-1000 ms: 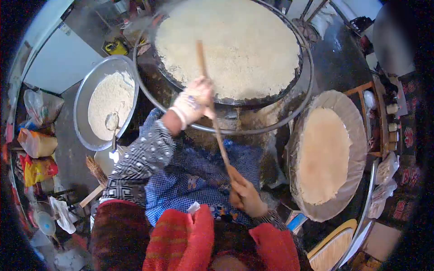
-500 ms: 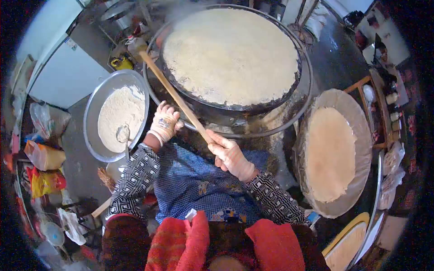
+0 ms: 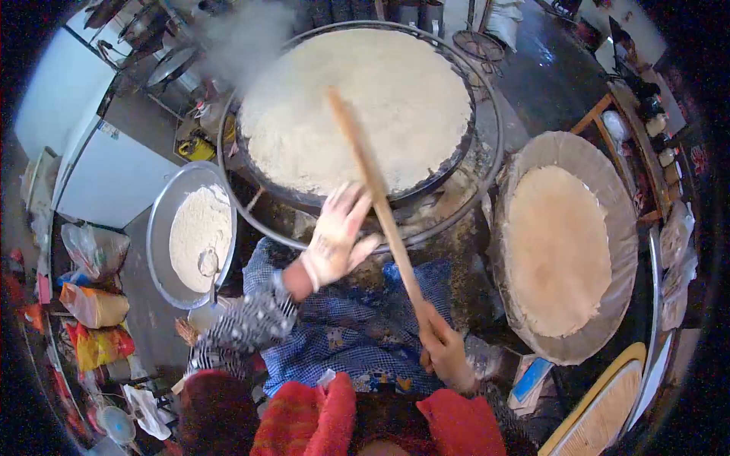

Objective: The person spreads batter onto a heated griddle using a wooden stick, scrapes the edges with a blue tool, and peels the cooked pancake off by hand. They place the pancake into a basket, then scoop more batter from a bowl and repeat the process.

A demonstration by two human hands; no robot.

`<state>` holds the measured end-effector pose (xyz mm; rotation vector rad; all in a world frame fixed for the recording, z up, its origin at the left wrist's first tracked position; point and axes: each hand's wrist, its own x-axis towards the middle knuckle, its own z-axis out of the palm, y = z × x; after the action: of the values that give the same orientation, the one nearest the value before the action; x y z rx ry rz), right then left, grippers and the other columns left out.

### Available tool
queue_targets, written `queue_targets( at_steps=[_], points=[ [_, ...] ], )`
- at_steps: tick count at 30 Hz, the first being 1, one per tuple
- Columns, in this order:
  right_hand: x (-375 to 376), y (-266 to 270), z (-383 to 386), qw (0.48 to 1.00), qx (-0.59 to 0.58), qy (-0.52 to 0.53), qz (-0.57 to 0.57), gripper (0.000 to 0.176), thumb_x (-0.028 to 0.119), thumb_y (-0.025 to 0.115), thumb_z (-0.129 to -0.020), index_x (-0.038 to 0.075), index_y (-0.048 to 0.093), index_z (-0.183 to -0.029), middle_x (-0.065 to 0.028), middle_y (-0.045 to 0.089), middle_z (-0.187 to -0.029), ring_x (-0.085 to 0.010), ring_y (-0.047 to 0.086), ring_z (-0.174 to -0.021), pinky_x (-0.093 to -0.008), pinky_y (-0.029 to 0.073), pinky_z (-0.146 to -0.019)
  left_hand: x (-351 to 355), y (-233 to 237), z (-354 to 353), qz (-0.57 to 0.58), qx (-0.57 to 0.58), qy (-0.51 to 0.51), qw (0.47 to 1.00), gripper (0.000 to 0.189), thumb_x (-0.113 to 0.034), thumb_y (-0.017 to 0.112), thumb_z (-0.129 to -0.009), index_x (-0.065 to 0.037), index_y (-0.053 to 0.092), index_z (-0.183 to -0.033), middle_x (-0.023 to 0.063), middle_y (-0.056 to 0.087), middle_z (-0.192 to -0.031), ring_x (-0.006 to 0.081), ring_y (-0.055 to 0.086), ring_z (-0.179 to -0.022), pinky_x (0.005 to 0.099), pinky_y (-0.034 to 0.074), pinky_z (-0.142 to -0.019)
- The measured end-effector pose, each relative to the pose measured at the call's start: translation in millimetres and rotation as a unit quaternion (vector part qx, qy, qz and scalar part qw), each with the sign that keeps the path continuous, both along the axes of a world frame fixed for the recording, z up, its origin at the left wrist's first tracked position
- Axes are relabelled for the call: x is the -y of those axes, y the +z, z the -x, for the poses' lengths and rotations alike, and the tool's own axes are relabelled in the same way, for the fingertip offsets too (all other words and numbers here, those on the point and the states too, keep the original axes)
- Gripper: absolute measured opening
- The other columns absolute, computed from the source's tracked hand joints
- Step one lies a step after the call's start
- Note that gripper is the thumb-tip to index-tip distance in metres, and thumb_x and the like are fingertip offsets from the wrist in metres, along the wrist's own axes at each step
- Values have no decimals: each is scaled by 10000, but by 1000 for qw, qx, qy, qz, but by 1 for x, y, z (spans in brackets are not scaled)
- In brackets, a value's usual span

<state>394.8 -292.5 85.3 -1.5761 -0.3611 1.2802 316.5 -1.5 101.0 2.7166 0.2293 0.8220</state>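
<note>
My right hand (image 3: 447,356) is wrapped around the lower end of a long flat wooden stick (image 3: 386,216). Smeared a little by motion, the stick's far end overlaps the griddle in this view. My left hand (image 3: 336,239), in a thin glove, has its fingers spread beside the stick near the griddle's front edge and holds nothing. A large round griddle (image 3: 262,188) carries a wide, thin, pale flatbread (image 3: 357,106), with steam rising at its far left. On the left stands a metal basin (image 3: 158,251) of pale batter or dough (image 3: 199,232), with a ladle (image 3: 209,264) resting in it.
To the right, a round tray lined with clear plastic (image 3: 620,266) bears browned flatbread (image 3: 559,251). A metal ring (image 3: 498,144) surrounds the griddle. A yellow-edged board (image 3: 601,403) leans at lower right, near a blue packet (image 3: 532,378). Plastic bags (image 3: 95,251) line the left side.
The stick has swung right and steepened, its far end now over the flatbread. My right hand has moved right and toward me; my left hand has moved right, fingers spread. The view has shifted slightly.
</note>
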Motion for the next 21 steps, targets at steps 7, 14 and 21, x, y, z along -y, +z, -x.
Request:
queue_targets(
  at_steps=[7, 14, 21],
  points=[
    [-25, 24, -2, 977, -137, -163, 17, 495, 217, 434, -990, 224, 313, -1470, 20, 349, -546, -72, 349, -412, -239, 329, -380, -48, -35, -188, -165, -246, -153, 943, 670, -462, 689, -683, 23, 552, -1124, 209, 539, -1183, 373, 454, -1204, 413, 362, -1037],
    [-106, -4, -48, 909, -400, -62, -103, 448, 359, 436, -998, 376, 321, -1431, 63, 246, -508, -62, 232, -376, -239, 264, -401, -169, -32, -150, -145, -207, -75, 965, 504, -437, 709, -665, -13, 607, -918, 172, 596, -1031, 351, 524, -1112, 405, 413, -989],
    [-191, -8, -38, 951, -270, 85, -120, 493, 266, 418, -1002, 175, 293, -1470, 40, 397, -570, -50, 341, -404, -212, 296, -392, -245, -35, -49, -137, -207, 99, 964, 468, -334, 676, -725, -11, 574, -1050, 182, 571, -1117, 343, 488, -1162, 402, 375, -1027]
  ],
)
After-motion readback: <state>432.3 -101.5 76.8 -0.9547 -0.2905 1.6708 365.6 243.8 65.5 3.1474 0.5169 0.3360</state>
